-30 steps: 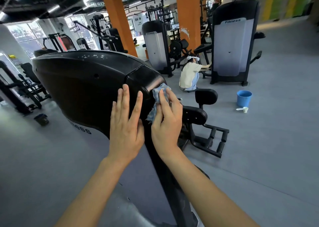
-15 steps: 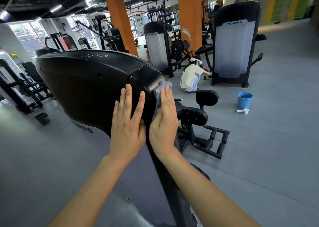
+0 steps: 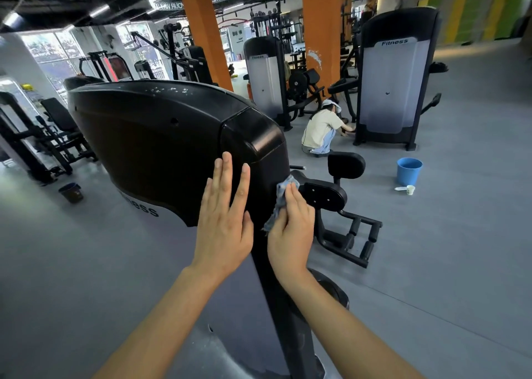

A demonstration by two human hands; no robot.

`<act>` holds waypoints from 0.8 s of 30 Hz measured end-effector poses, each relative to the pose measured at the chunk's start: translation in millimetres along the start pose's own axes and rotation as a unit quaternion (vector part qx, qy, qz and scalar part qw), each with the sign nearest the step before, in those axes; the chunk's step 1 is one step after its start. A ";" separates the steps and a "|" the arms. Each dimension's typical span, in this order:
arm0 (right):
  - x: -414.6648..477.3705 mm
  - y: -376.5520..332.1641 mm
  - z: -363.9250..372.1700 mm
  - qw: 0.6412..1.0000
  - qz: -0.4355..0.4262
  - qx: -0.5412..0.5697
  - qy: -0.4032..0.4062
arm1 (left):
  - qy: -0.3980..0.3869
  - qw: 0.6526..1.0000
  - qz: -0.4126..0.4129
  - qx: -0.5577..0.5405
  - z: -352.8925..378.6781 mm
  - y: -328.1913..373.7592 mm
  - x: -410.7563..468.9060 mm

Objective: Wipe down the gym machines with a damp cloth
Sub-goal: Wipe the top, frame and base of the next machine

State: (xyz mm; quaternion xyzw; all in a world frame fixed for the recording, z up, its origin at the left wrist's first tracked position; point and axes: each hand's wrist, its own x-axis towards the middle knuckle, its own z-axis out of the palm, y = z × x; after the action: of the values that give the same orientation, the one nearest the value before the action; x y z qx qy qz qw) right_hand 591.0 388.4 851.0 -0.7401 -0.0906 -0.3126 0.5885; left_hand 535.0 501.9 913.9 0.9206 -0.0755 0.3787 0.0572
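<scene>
A black gym machine shroud (image 3: 161, 137) with a grey "Fitness" panel fills the middle of the view. My left hand (image 3: 223, 220) lies flat on its side, fingers straight and pointing up. My right hand (image 3: 290, 232) holds a small blue-grey cloth (image 3: 280, 194) against the machine's narrow right edge, below the rounded top corner. The cloth's top and left edge stick out past my fingers. My thumb is hidden under the hand.
A padded seat and foot rollers (image 3: 345, 206) stand just right of the edge. A blue bucket (image 3: 408, 171) and a white cup (image 3: 410, 189) sit on the grey floor. A person (image 3: 322, 128) crouches by another machine (image 3: 394, 82). A dark bucket (image 3: 71, 191) stands left.
My right hand has slid the cloth down the machine's edge, from the rounded top corner to below it. My left hand stays flat on the side panel.
</scene>
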 end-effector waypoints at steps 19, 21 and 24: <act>-47.2 80.4 -23.0 0.994 0.011 -0.058 -0.093 | -0.069 0.997 0.004 -0.020 45.4 7.2 -64.4; -27.9 61.8 -20.6 0.996 -0.003 -0.034 -0.078 | -0.069 0.997 0.002 -0.023 48.4 8.1 -69.9; -0.2 38.5 -16.2 0.999 -0.015 0.001 -0.041 | -0.075 0.997 0.005 -0.030 50.3 4.1 -73.6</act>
State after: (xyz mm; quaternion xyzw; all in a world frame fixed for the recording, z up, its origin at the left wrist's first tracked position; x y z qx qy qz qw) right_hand 604.4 362.2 821.4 -0.7501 -0.1255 -0.2907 0.5806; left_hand 517.2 496.8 826.6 0.9440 -0.0956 0.3063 0.0771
